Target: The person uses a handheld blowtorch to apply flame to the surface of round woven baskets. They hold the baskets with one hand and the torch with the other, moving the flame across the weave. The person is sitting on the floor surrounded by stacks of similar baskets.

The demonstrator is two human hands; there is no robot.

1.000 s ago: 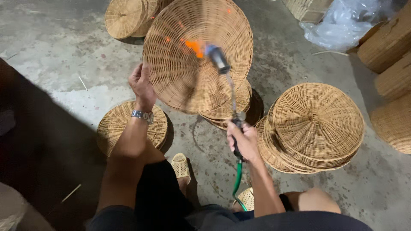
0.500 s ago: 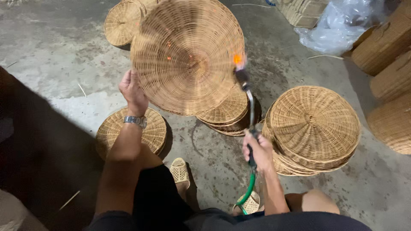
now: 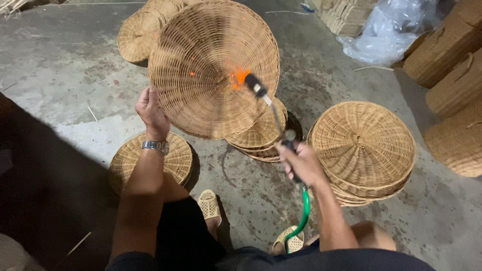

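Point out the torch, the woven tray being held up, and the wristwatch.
torch (image 3: 273,113): head view, on its thin metal shaft.
woven tray (image 3: 201,75): head view, on its woven face.
wristwatch (image 3: 155,146): head view, on its metal band.

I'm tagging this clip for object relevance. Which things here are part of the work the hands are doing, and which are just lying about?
In use:
- left hand holding up the round wicker tray
- right hand gripping the gas torch, flame on the tray
- green hose feeding the torch

Lying about:
- stack of wicker trays
- clear plastic bag
- woven boxes
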